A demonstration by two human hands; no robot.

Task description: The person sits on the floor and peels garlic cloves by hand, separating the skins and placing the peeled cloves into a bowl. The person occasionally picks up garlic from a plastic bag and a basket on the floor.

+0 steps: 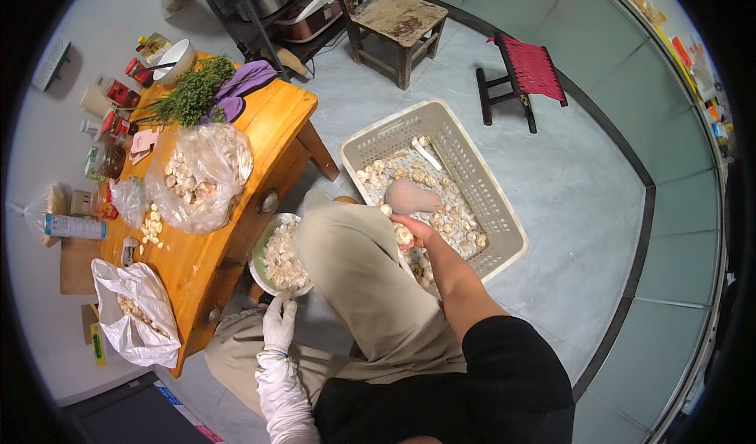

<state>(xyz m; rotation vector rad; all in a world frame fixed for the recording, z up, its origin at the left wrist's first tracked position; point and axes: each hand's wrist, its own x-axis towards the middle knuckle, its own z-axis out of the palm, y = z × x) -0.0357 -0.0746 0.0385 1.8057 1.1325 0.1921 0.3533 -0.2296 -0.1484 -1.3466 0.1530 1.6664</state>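
My right hand [410,232] holds a garlic bulb [403,235] at the near left edge of a grey plastic crate [507,231]; another bulb [385,210] shows just beyond its fingers. Inside the crate lie many garlic bulbs and a pinkish rounded object [407,194]. My left hand [280,321], in a white knitted glove, is at the near rim of a bowl [260,278] heaped with pale garlic skins [284,258]. Whether its fingers pinch anything cannot be made out. My knee in beige trousers stands between the bowl and the crate.
On the wooden table [283,106] at left are a clear bag of garlic cloves [192,175], loose peeled cloves [152,229], a white bag [142,337], green herbs [198,92], a purple cloth [251,79] and several jars. A wooden chair [401,18] and a red-topped folding stool [528,69] stand beyond the crate.
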